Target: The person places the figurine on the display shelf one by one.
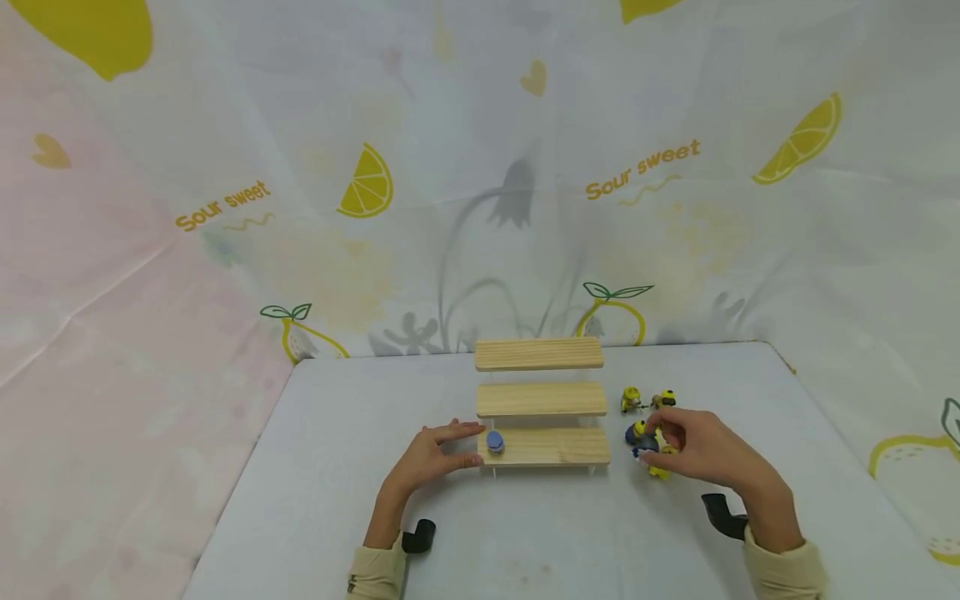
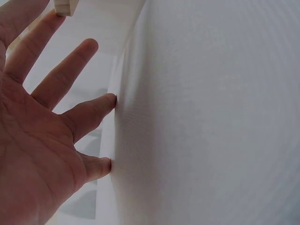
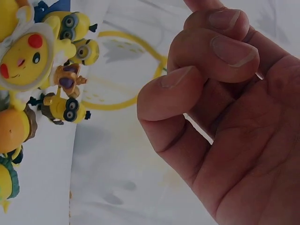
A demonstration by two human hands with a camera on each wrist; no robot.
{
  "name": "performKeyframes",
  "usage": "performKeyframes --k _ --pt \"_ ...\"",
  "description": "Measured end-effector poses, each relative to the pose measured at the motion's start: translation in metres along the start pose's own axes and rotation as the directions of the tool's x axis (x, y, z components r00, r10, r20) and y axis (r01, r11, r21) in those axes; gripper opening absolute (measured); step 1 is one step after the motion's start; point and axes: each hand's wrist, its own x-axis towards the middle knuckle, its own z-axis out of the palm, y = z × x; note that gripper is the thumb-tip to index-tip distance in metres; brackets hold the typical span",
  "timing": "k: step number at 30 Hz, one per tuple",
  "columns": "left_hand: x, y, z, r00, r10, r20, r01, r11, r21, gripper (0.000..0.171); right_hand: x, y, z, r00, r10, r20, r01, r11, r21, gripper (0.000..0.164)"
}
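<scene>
A small wooden shelf stand has three stepped boards; on its lowest board a blue-topped figurine stands near the left end. My left hand is at that end, its thumb and forefinger touching the board. In the left wrist view the left hand's fingers are spread and fairly straight. Over a cluster of toy figurines, my right hand pinches a dark blue figurine between thumb and forefinger. The right wrist view shows the other fingers curled; the pinch lies outside that view.
Beside the stand are several yellow figurines, including a white-hooded one and a goggled one. Two more small figurines sit farther back. The middle board and top board rise behind. A lemon-print cloth hangs at the table's back.
</scene>
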Motion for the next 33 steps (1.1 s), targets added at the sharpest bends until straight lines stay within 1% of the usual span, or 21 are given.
performKeyframes --k 3,6,11,14,19,24,28,31,33 --pt "0.001 0.000 -0.001 1.000 -0.003 0.011 0.003 1.000 -0.002 0.045 0.004 -0.002 0.002 0.999 -0.041 -0.014 0.041 0.999 0.002 0.027" --pt "0.003 -0.008 0.001 1.000 -0.009 0.013 0.009 1.000 -0.002 0.046 0.008 -0.005 0.004 0.997 -0.074 -0.026 0.075 0.997 0.013 0.026" --pt "0.006 -0.031 0.004 1.000 -0.019 0.012 0.019 1.000 0.014 0.048 0.015 -0.011 0.007 0.998 -0.066 0.004 0.066 0.997 0.041 0.026" --pt "0.007 -0.037 0.004 1.000 -0.018 0.021 0.018 1.000 0.012 0.049 0.020 -0.014 0.010 0.997 -0.067 0.024 0.065 0.996 0.053 0.025" --pt "0.007 -0.038 0.002 0.999 -0.009 0.032 0.009 1.000 0.016 0.049 0.029 -0.017 0.015 0.994 -0.101 0.039 0.097 0.992 0.076 0.025" --pt "0.007 -0.037 0.002 0.999 -0.023 0.041 0.022 1.000 0.021 0.050 0.037 -0.021 0.020 0.992 -0.118 0.042 0.115 0.992 0.057 0.026" --pt "0.007 -0.037 0.002 0.999 -0.017 0.042 0.015 0.999 0.029 0.050 0.043 -0.027 0.023 0.991 -0.130 0.041 0.128 0.990 0.052 0.025" --pt "0.007 -0.038 0.002 0.999 -0.004 0.039 0.003 1.000 0.028 0.049 0.048 -0.030 0.026 0.988 -0.147 0.051 0.145 0.988 0.053 0.025" --pt "0.007 -0.038 0.002 0.999 -0.007 0.037 0.006 1.000 0.023 0.049 0.051 -0.031 0.028 0.985 -0.159 0.064 0.155 0.986 0.065 0.025"
